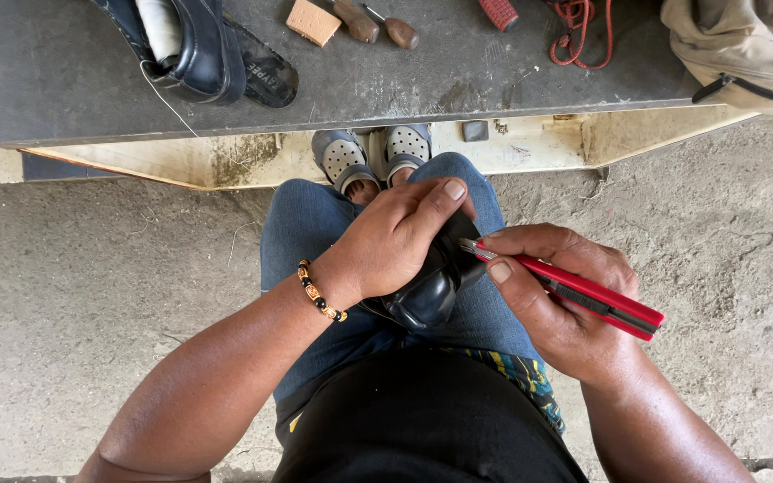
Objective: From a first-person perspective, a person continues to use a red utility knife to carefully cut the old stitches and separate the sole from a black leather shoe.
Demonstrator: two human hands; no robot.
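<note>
A black leather shoe (428,291) rests on my lap, over blue jeans. My left hand (400,234), with a beaded bracelet at the wrist, wraps over the shoe's top and pins it down. My right hand (556,295) grips a red utility knife (588,293), thumb pressed near the blade end. The short blade touches the shoe's edge just under my left fingers. Most of the shoe is hidden beneath my left hand.
A dark low workbench (73,80) stands ahead with another dark shoe (194,45), an insole, a cork block (313,21), wooden-handled tools (378,24) and red cord (579,31). A beige bag (744,45) sits at the right. My sandalled feet (373,156) rest under the bench on concrete floor.
</note>
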